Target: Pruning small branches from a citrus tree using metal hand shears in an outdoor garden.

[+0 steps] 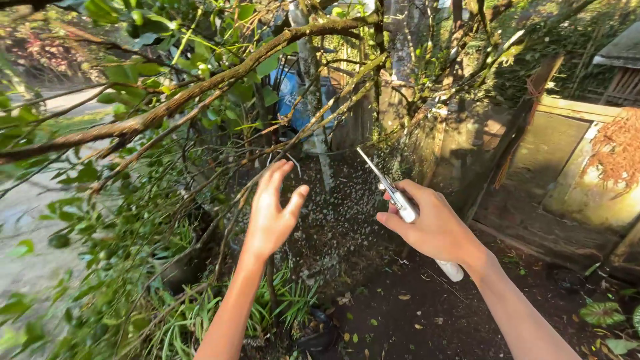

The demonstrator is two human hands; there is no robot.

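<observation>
Your right hand (432, 227) clamps its fingers around a white-handled knife (400, 200), blade pointing up toward thin branches (320, 120), while your left hand (272, 210) reaches open, fingers loosely spread, just below them.

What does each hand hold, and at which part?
The right hand grips a knife by its white handle, blade pointing up. The left hand is open, holding nothing.

The right hand (437, 230) holds a knife (400, 200) with a white handle, its blade pointing up at thin twigs (333, 110). The left hand (272, 210) is open, fingers spread, near the twigs but not touching. A thick branch (200, 90) crosses above. Grass (280, 313) grows below.
</observation>
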